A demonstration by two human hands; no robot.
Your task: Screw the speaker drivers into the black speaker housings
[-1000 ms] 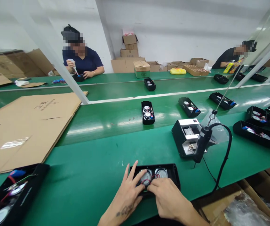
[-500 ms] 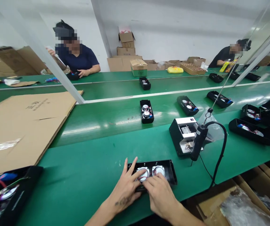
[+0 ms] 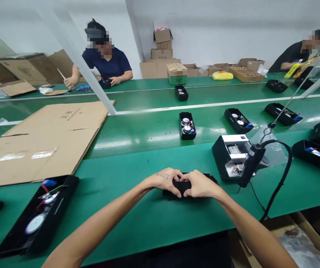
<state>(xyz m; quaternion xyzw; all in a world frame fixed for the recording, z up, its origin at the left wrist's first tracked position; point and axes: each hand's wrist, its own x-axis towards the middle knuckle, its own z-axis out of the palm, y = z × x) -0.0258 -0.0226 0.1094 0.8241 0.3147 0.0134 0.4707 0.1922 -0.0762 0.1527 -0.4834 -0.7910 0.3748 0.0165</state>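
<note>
My left hand point(image 3: 169, 180) and my right hand point(image 3: 201, 184) meet at the middle of a black speaker housing point(image 3: 182, 188) on the green bench. Both are closed around its near wall, thumbs on the outer face and fingers curled over the rim. The near wall faces me, and the inside of the housing is hidden behind my hands. To the right of it stands a black-and-silver benchtop machine point(image 3: 229, 158). A black electric screwdriver point(image 3: 251, 165) hangs in front of that machine, tip down.
Another open speaker housing point(image 3: 56, 219) lies at the left front, beside a large flat cardboard sheet point(image 3: 45, 136). Several more housings, one a black housing point(image 3: 187, 126), rest beyond the bench. Two co-workers sit across, one a person in a navy shirt point(image 3: 115, 65). Open cartons point(image 3: 249, 242) stand below right.
My hands have gone from fingers inside the housing, over its two round speakers, to gripping its near wall. The speakers are now hidden. The whole view has shifted.
</note>
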